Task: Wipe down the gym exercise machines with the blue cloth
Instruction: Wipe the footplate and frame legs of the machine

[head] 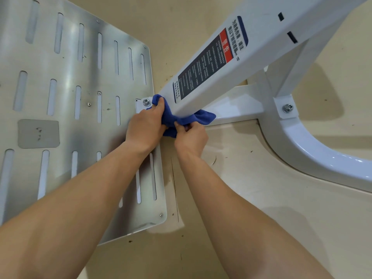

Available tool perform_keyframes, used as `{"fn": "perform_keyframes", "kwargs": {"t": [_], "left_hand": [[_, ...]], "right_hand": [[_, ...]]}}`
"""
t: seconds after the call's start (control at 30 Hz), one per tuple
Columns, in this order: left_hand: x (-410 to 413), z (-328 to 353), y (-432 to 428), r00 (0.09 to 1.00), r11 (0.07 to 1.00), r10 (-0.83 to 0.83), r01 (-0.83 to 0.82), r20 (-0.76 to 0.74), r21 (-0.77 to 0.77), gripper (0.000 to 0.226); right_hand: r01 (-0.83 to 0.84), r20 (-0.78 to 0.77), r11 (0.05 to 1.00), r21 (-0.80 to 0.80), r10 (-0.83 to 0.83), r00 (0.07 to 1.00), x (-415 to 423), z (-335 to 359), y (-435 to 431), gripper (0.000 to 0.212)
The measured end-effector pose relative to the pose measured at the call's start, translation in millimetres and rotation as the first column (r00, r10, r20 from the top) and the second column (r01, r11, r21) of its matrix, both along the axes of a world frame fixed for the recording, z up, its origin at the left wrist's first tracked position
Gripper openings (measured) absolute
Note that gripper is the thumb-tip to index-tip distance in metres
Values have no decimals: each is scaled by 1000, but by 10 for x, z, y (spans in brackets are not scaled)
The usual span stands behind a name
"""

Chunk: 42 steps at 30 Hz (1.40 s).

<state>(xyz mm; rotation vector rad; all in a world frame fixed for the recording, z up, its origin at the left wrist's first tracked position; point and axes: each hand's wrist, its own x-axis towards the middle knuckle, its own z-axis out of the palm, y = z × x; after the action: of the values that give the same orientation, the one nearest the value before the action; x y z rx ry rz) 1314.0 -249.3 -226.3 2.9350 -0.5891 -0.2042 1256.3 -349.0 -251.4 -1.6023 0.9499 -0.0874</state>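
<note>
The left hand (146,127) and right hand (191,135) gripped the blue cloth (202,117) at the foot of the white beam (267,23).
The cloth wrapped the beam's lower end: the left hand clutched a bunch beside a bolt (146,102) left of the beam, the right hand pinched the other end just under it. A slotted metal plate (68,77) lay left of the beam.
</note>
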Motion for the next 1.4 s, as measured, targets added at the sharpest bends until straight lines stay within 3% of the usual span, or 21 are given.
{"fn": "perform_keyframes", "kwargs": {"t": [0.07,0.17,0.33,0.5,0.6,0.73,0.77,0.87,0.9,0.97,1.03,1.1,1.27,1.4], "left_hand": [[-46,41,27,999,999,0,2,51,-51,55],[-182,129,64,993,966,54,-26,104,-259,33],[-463,226,-141,988,922,128,-149,-81,-356,10],[-653,224,-559,923,839,206,-338,-326,-427,10],[-756,211,-848,895,774,233,-408,-381,-484,10],[-802,167,-1248,840,563,289,-537,-459,-628,23],[-777,132,-1337,845,527,308,-534,-437,-661,25],[-706,-51,-1512,910,640,329,-410,-251,-650,16],[-707,-142,-1536,933,724,284,-360,-221,-588,14],[-731,-356,-1553,972,884,183,-228,-146,-408,33],[-718,-507,-1564,993,960,121,-119,-9,-254,51],[-638,-597,-1567,995,989,7,8,99,-150,60],[-536,-771,-1357,982,988,-147,141,115,61,63],[-717,-737,-1197,991,986,-84,68,103,155,64]], "right_hand": [[43,34,999,22,-44,998,-67,57,-53,16],[105,43,994,-20,-104,994,-209,116,-208,24],[18,63,989,-147,-9,998,-425,315,-583,31],[-136,21,942,-307,149,989,-561,565,-1074,17],[-218,41,870,-442,262,964,-499,625,-1369,15],[-213,107,697,-685,386,916,-252,598,-1648,27],[-206,136,702,-682,398,907,-185,523,-1700,27],[-354,61,739,-573,469,881,-6,199,-1834,24],[-472,-38,660,-585,559,828,7,98,-1869,26],[-663,-252,412,-625,697,671,-24,-70,-1932,39],[-727,-368,299,-618,707,604,-59,-147,-1962,54],[-727,-401,267,-632,690,602,-72,-205,-1963,61],[-698,-416,228,-679,664,621,89,-277,-1979,55],[-723,-461,50,-689,740,490,204,-246,-1818,56]]}}
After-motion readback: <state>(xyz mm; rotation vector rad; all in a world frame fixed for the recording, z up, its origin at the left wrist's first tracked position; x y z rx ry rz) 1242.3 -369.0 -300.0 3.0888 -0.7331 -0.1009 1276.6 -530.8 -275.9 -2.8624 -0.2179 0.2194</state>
